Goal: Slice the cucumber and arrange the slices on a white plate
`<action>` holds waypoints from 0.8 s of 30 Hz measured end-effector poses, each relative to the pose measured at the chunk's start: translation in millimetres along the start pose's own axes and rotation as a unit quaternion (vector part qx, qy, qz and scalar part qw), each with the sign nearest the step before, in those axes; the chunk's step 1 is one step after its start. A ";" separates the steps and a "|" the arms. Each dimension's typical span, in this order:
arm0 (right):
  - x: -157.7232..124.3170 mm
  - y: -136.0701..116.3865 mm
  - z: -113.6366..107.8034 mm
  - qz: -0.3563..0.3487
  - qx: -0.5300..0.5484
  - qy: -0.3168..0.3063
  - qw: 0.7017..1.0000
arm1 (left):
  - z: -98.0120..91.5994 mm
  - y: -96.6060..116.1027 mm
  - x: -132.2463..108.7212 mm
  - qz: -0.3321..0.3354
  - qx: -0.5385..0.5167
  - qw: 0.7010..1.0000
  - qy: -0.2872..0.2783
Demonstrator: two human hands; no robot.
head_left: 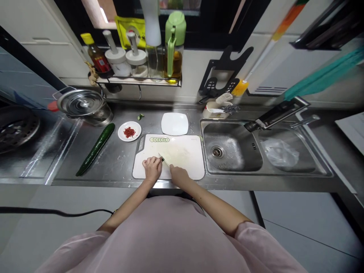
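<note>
On the white cutting board (187, 151), my left hand (152, 168) has its fingers curled down over a piece of cucumber, mostly hidden beneath them. A bit of dark green peel shows at the fingertips. My right hand (179, 176) grips a kitchen knife (166, 160), its narrow blade slanting up and left beside the left fingertips. Whether the blade touches the cucumber cannot be made out. Several thin cucumber slices (159, 140) lie overlapping in a row near the board's far edge. A whole cucumber (96, 149) rests on the counter to the left.
A white plate with chopped red pieces (129, 131) and a bare square white plate (174, 124) stand behind the board. Cucumber scraps (140, 116) lie nearby. A lidded steel pot (85, 106) is at left, a double sink (233, 151) at right. Bottles line a rack (139, 81) above.
</note>
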State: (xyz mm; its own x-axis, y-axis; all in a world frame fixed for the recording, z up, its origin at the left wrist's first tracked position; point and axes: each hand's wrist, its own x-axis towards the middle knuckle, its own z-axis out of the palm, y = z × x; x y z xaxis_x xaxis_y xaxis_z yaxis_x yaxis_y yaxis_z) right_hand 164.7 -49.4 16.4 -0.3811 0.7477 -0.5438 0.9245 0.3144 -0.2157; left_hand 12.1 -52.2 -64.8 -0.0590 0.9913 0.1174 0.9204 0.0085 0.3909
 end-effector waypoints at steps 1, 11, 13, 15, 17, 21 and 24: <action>1.0 0.1 -0.3 -0.001 0.001 0.000 1.000 | 0.1 -0.2 0.1 -0.001 -0.001 1.000 -0.002; 16.1 4.6 -0.7 0.003 0.029 -0.001 1.000 | -4.1 5.1 1.0 -0.022 -0.012 1.000 -0.017; 16.2 7.6 -2.3 0.004 0.033 -0.003 0.999 | -6.9 7.9 1.3 -0.032 -0.021 0.999 -0.014; 15.4 11.0 -4.9 0.004 0.039 -0.003 0.999 | -9.6 10.1 2.0 -0.040 -0.033 0.999 -0.015; 13.4 15.7 -8.0 0.007 0.045 0.002 0.999 | -11.5 11.4 2.9 -0.047 -0.049 0.998 -0.019; 4.7 31.2 -14.1 0.029 0.054 0.028 0.998 | -11.4 12.7 7.5 -0.084 -0.092 0.992 -0.006; -3.2 46.1 -16.9 0.059 0.051 0.030 0.997 | -9.4 15.0 20.3 -0.147 -0.132 0.979 0.042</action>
State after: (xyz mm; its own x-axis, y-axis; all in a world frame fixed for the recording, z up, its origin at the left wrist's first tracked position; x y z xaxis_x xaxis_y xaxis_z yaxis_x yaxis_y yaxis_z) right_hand 208.4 -27.4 21.9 -0.2673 0.8101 -0.5218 0.9577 0.1636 -0.2367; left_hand 21.1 -33.2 -47.9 -0.3476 0.9370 0.0340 0.7276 0.2467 0.6401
